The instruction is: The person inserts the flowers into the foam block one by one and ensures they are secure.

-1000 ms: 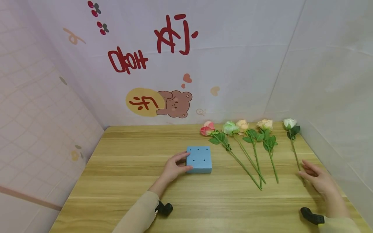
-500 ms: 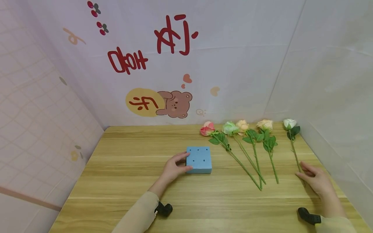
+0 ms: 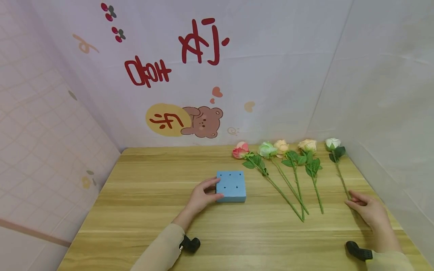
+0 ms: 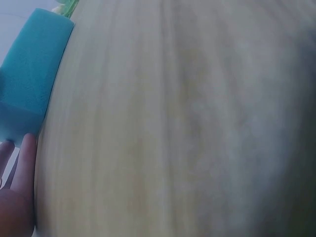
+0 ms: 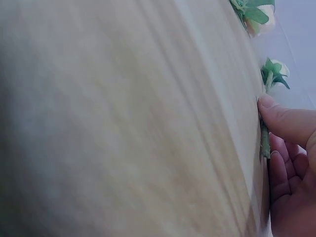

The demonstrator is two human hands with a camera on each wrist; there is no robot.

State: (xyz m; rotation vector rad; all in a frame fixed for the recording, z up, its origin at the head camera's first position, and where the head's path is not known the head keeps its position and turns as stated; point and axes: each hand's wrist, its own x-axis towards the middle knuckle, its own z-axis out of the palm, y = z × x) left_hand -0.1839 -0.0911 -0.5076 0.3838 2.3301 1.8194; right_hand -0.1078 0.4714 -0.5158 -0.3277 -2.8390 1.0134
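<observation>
In the head view my left hand (image 3: 202, 195) holds the left side of a square blue foam block (image 3: 231, 191), thumb near its front corner and fingers at its left edge. Several small holes dot the block's top. The left wrist view has fingers (image 4: 23, 168) right at the blue block (image 4: 34, 64). Over on the right, my right hand (image 3: 369, 210) pinches the lower stem of a white artificial rose (image 3: 333, 143). In the right wrist view the thumb lies over the green stem (image 5: 265, 140), whose cut end sticks out below, with the other fingers curled behind.
Left of the white rose lie several more artificial roses: a pink-red one (image 3: 240, 150), a green one (image 3: 267, 149), a peach one (image 3: 281, 147) and a cream one (image 3: 307, 146). Their stems point toward the front of the wooden table (image 3: 142, 210). Printed cloth walls (image 3: 278, 67) enclose the table.
My right hand has closed its fingers on the white rose's stem, and the bloom has shifted slightly left. My left hand stays at the foam block.
</observation>
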